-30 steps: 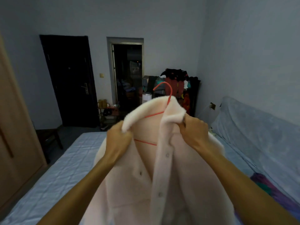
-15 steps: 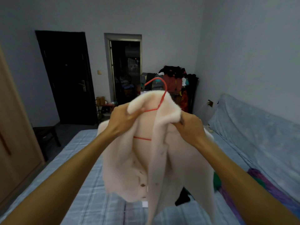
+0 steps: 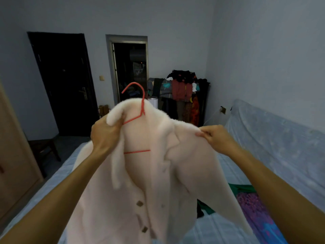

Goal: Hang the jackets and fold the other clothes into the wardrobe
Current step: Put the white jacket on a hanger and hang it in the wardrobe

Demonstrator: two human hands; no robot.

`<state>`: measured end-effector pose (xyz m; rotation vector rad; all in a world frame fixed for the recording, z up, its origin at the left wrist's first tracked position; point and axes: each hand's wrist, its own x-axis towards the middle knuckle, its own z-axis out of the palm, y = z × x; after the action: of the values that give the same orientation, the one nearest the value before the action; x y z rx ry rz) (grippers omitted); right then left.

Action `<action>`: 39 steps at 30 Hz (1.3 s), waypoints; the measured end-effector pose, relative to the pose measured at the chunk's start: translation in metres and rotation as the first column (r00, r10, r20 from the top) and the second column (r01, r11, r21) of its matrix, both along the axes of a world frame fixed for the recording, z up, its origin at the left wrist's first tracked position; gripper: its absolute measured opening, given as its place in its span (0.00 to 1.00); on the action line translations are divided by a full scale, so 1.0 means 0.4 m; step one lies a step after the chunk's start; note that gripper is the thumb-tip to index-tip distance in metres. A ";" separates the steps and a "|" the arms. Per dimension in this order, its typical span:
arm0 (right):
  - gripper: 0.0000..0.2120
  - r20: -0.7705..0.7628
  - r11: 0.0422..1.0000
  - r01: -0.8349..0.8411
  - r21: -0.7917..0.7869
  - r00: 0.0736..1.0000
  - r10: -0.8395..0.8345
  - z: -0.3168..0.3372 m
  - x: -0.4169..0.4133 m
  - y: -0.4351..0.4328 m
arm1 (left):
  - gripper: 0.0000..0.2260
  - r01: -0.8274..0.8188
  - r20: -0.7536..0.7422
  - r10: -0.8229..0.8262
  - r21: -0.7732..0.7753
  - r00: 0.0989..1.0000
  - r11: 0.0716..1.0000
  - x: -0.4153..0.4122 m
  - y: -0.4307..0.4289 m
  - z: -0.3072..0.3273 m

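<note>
Grey-walled bedroom, with a bed (image 3: 207, 229) spread across the lower half beneath both arms. Held up at centre: a pale fleecy jacket (image 3: 158, 182), draped over a red wire hanger (image 3: 142, 106), hook poking up at 12 o'clock. Left hand (image 3: 105, 132) at 10 o'clock of the jacket, fingers curled round the collar and the sloping wire together. Right hand (image 3: 216, 136) at 2 o'clock, pinching the fleece at the shoulder between thumb and fingertips.

Looks soft, bulky and fairly light. Likely to sag and slide on such thin wire, more so with the front open at the top. Best carried by the hook or the hanger's neck, not by the cloth.

At 9 o'clock, the wooden face of a wardrobe (image 3: 14, 155), insides out of sight. At 1 o'clock, against the far wall, a dark rack (image 3: 207, 103) heaped with clothes. At 4 o'clock on the bed, a small heap of green and purple clothes (image 3: 249, 212), probably yet to be folded.
</note>
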<state>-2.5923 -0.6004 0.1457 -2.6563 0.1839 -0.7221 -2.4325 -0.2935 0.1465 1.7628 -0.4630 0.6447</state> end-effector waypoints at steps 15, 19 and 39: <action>0.15 0.046 0.941 -0.109 -0.321 0.990 0.130 0.073 0.080 0.161 | 0.07 0.044 -0.012 -0.046 -0.135 0.999 0.990 -0.050 -0.051 0.021; 0.18 0.085 0.949 -0.081 -0.305 0.990 0.111 0.080 0.089 0.212 | 0.13 0.053 0.029 -0.052 -0.042 0.998 0.998 -0.062 -0.042 0.029; 0.14 0.220 0.965 0.137 -0.222 0.972 -0.087 0.084 0.113 0.511 | 0.20 -0.074 0.080 0.049 0.353 0.996 0.933 -0.087 0.259 0.041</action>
<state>-2.5471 -0.3960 0.1792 -2.7834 0.2041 -1.1180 -2.4672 -0.1897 0.1628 2.1091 -0.6038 0.7010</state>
